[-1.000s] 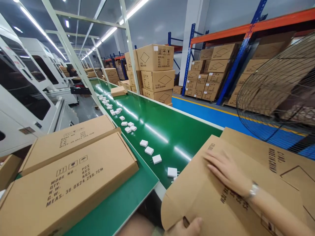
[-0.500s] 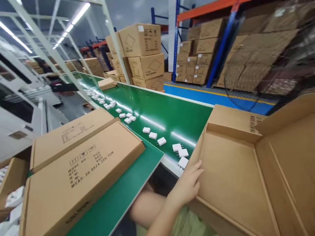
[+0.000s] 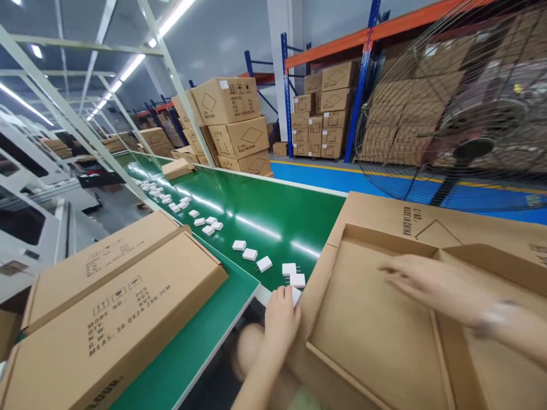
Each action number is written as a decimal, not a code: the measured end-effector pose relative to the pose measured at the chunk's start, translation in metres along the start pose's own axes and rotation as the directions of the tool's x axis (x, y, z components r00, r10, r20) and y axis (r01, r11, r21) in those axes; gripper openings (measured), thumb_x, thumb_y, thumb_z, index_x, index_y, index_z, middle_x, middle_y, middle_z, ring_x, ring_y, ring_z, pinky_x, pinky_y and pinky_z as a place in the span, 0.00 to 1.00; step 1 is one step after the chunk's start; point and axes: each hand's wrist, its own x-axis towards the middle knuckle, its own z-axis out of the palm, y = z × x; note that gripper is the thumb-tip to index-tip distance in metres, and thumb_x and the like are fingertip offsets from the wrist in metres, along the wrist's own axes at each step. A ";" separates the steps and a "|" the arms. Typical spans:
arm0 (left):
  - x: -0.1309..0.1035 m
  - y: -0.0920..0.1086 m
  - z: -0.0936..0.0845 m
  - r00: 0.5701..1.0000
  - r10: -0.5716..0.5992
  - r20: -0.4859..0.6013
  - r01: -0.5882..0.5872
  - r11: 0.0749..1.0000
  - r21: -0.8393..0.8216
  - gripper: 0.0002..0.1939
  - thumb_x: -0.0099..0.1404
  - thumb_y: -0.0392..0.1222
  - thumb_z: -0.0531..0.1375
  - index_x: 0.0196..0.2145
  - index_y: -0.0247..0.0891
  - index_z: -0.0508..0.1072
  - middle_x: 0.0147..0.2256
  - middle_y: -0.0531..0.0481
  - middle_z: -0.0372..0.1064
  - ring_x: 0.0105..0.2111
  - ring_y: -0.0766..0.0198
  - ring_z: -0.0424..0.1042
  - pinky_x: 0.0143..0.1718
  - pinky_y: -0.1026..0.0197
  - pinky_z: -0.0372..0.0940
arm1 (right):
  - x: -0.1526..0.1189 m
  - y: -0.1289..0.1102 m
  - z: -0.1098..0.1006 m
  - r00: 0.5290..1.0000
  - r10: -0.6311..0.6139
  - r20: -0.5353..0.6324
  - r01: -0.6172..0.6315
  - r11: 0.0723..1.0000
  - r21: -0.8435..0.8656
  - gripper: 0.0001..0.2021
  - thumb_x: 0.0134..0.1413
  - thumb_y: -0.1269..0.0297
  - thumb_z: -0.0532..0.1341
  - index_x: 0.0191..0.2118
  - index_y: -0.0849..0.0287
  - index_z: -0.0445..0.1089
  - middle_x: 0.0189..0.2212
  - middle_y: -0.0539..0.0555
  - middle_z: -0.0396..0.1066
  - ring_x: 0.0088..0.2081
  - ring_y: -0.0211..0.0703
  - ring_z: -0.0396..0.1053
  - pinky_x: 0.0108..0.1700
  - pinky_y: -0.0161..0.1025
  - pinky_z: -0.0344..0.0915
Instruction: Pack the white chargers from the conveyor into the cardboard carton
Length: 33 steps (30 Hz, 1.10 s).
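Observation:
My left hand (image 3: 282,319) is at the near edge of the green conveyor belt (image 3: 294,205), its fingers closed on a white plug charger (image 3: 296,295) that they partly hide. Just beyond it lie two more white chargers (image 3: 297,280) with metal pins, close together. My right hand (image 3: 414,276), slightly blurred, reaches in from the right over the open cardboard box (image 3: 363,330). Its fingers are stretched out toward the left and nothing shows in them. The box's inside is bare cardboard, and its lid (image 3: 504,347) is folded back on the right.
Several white chargers (image 3: 209,225) trail away along the belt. Two closed flat cartons (image 3: 141,307) lie on a green side board at left. A large wire-caged fan (image 3: 453,148) stands at right. Stacked cartons (image 3: 235,125) and racks are behind the belt.
My left hand has moved from the box's left wall to the nearest charger on the belt. My right hand has come into view over the box. The view has shifted to the right.

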 end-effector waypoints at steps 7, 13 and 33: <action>0.025 -0.003 0.000 0.990 -0.067 0.123 0.026 0.950 0.310 0.11 0.60 0.32 0.48 0.40 0.31 0.65 0.36 0.42 0.65 0.37 0.57 0.68 0.36 0.59 0.63 | 0.113 -0.101 0.095 0.934 -0.163 0.318 0.174 0.985 -0.007 0.11 0.49 0.66 0.59 0.40 0.60 0.68 0.35 0.57 0.71 0.40 0.47 0.68 0.38 0.43 0.64; 0.059 -0.033 -0.045 0.970 -0.241 0.024 0.227 0.939 0.257 0.11 0.60 0.35 0.47 0.41 0.33 0.61 0.37 0.44 0.62 0.37 0.59 0.67 0.36 0.61 0.61 | 0.125 -0.123 0.134 0.910 -0.166 0.380 0.182 0.983 -0.006 0.18 0.46 0.66 0.63 0.44 0.64 0.64 0.38 0.57 0.69 0.42 0.48 0.66 0.40 0.45 0.63; 0.095 -0.053 -0.025 0.984 -0.116 0.133 0.130 0.986 -0.106 0.13 0.51 0.33 0.60 0.36 0.38 0.66 0.38 0.49 0.67 0.40 0.59 0.67 0.41 0.59 0.61 | 0.141 -0.107 0.129 0.941 0.085 0.329 -0.079 0.996 -0.030 0.23 0.39 0.72 0.67 0.43 0.63 0.59 0.38 0.62 0.68 0.35 0.54 0.70 0.30 0.40 0.62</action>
